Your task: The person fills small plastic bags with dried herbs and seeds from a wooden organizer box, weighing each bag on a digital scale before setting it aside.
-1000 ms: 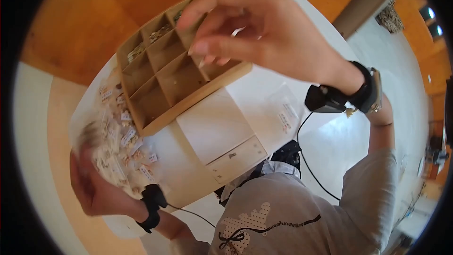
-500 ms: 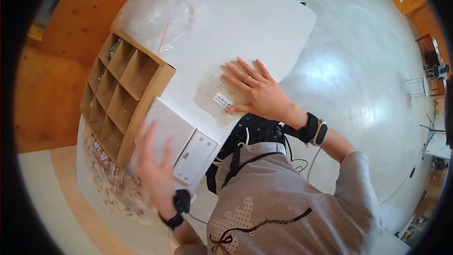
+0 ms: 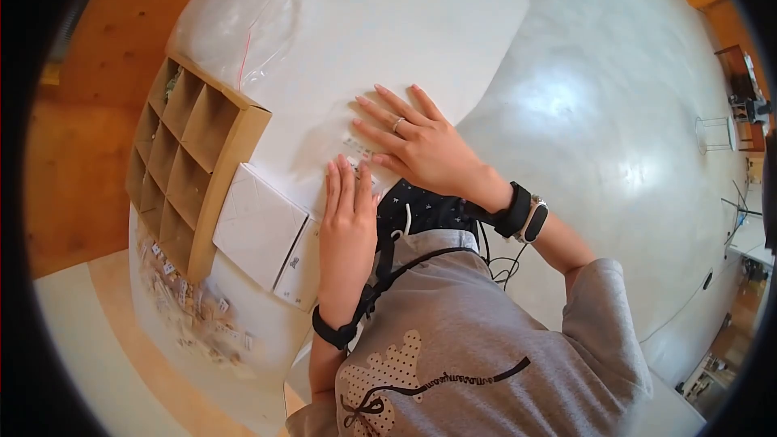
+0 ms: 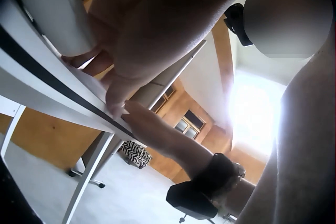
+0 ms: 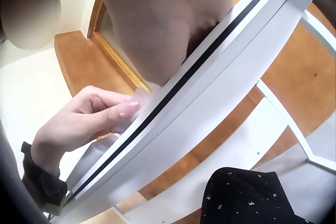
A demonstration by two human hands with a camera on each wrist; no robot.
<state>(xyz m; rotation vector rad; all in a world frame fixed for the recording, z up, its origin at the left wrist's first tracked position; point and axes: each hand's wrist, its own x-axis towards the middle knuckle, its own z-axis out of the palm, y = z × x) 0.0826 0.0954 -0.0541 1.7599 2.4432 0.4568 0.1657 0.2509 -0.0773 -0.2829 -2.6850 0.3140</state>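
A clear bag (image 3: 320, 142) with printing lies flat near the table's front edge. My right hand (image 3: 429, 150) rests on it, fingers spread and straight. Beside it, my left hand (image 3: 348, 231) has its fingertips on the bag's near part. In the right wrist view, the left hand (image 5: 79, 121) pinches the clear film (image 5: 140, 98) between thumb and fingers at the table edge; the right hand (image 5: 163, 24) looms large above. The left wrist view shows the left hand (image 4: 147, 35) close up and the right hand (image 4: 163, 137) beyond it.
A cardboard compartment box (image 3: 229, 186) stands left, with a flat white box (image 3: 259, 225) beside it. Several small labelled packets (image 3: 184, 295) lie at the lower left. A large clear plastic bag (image 3: 235, 20) lies at the back left.
My right hand came down from above the compartment box onto the bag and stayed there. My left hand moved from the small packets, past the white box, to the bag.
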